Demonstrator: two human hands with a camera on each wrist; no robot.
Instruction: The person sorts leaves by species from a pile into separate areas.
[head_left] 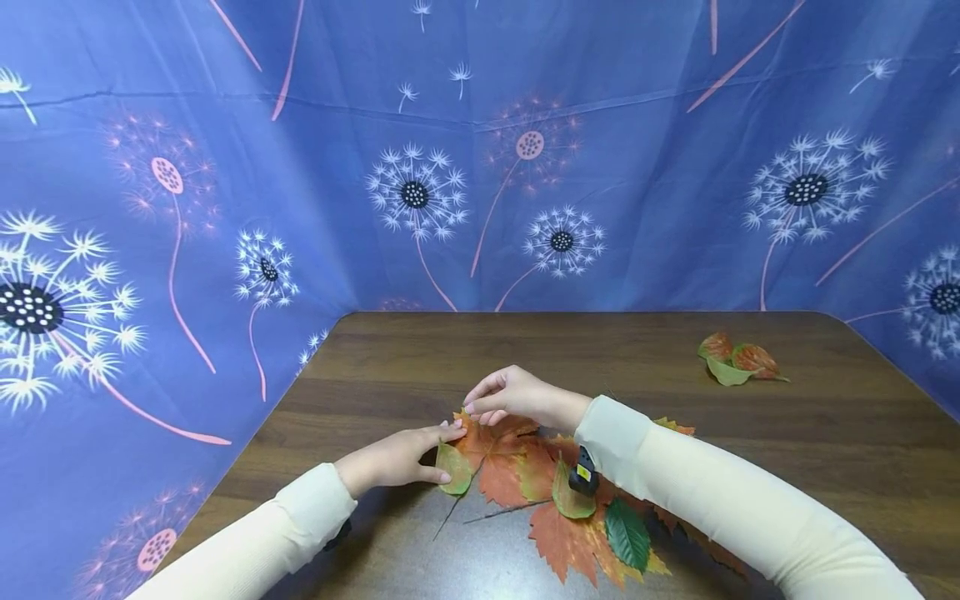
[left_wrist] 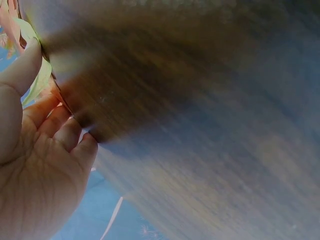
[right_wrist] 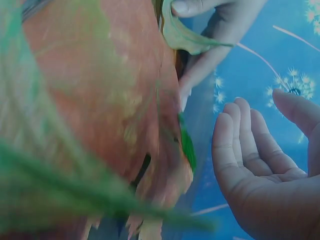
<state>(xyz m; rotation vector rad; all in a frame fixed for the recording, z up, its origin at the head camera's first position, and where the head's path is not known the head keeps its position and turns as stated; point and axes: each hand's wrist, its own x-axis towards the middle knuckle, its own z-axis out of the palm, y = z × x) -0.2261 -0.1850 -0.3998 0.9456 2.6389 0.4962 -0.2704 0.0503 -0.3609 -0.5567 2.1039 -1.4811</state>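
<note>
My left hand point(head_left: 401, 458) lies at the left edge of a large orange-red maple leaf point(head_left: 498, 475). Its thumb rests on a small yellow-green leaf point(head_left: 454, 468), and its fingers reach forward onto the maple leaf's edge. In the left wrist view, the left hand point(left_wrist: 45, 145) has its thumb apart from its fingers. My right hand point(head_left: 521, 396) hovers over the far tip of the maple leaf, fingers bent downward. In the right wrist view, the right hand point(right_wrist: 265, 165) shows a gap between thumb and fingers, with nothing visible held there.
More orange maple leaves point(head_left: 558, 533) spread to the right, partly under my right sleeve, with another yellow-green leaf point(head_left: 572, 492) and a dark green leaf point(head_left: 627, 533) on top. Several loose leaves point(head_left: 731, 358) lie at the back right of the wooden table point(head_left: 420, 350). A blue dandelion-patterned cloth point(head_left: 480, 275) hangs behind.
</note>
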